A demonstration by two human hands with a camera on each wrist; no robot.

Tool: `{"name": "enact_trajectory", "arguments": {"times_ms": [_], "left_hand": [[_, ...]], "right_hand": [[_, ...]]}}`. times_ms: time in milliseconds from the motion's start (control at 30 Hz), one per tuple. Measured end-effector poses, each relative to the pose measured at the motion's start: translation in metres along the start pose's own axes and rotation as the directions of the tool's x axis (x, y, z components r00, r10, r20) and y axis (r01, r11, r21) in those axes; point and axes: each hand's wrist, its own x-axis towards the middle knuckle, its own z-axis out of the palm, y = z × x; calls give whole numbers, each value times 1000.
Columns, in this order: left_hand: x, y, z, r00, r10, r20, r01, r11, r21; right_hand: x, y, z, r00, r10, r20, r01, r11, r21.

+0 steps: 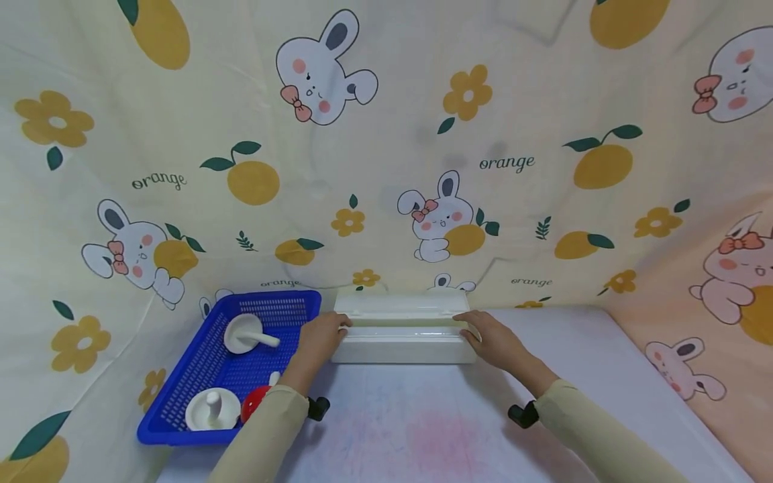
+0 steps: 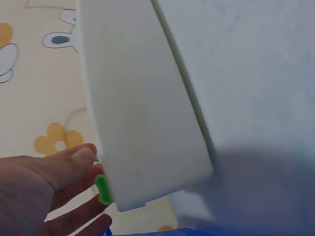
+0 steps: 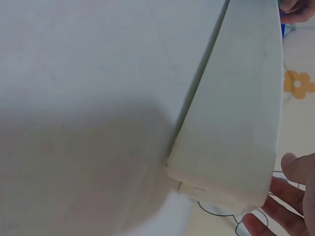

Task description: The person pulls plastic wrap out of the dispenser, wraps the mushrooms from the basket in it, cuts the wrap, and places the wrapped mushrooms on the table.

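Observation:
In the head view a long white box [image 1: 403,350] stands on the table with its lid [image 1: 401,304] tilted up at the back. My left hand [image 1: 320,339] holds the box at its left end. Opposite it, my right hand [image 1: 494,341] holds the right end, thumb and fingers bent about the upper corner. A small green clip [image 2: 104,189] shows beside my left fingers in the left wrist view. The right wrist view has the box's smooth wall [image 3: 231,118] and my right fingertips [image 3: 253,223] at its end corner. The box's inside is mostly hidden.
A blue plastic basket [image 1: 175,376] stands to the left. In it lie white round pieces with stems [image 1: 243,334] and a red piece [image 1: 255,401], partly behind my left sleeve. A printed cloth [image 1: 386,147] rises behind the white table [image 1: 386,429].

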Motion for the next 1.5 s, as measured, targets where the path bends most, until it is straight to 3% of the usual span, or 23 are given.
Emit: {"name": "enact_trajectory", "arguments": {"times_ms": [167, 433, 900, 1067, 1200, 1333, 1500], "left_hand": [[4, 1, 5, 1000, -6, -27, 7, 1000, 28], [3, 4, 7, 997, 2, -75, 0, 1000, 21], [4, 0, 12, 993, 9, -115, -5, 999, 36], [4, 0, 12, 991, 14, -131, -11, 1000, 24], [6, 0, 13, 997, -15, -76, 16, 1000, 17], [8, -1, 13, 999, -35, -42, 35, 999, 5], [6, -2, 14, 995, -3, -101, 3, 1000, 1]], "right_hand": [[6, 0, 3, 1000, 3, -3, -3, 1000, -12], [10, -1, 8, 992, -75, -100, 67, 994, -87], [17, -5, 10, 996, -25, -83, 17, 995, -102], [18, -3, 10, 996, 61, -64, -63, 998, -25], [17, 0, 10, 991, 122, -53, -120, 992, 46], [15, 2, 11, 990, 117, -77, -112, 991, 70], [13, 2, 9, 988, 105, -111, -94, 991, 96]]}}
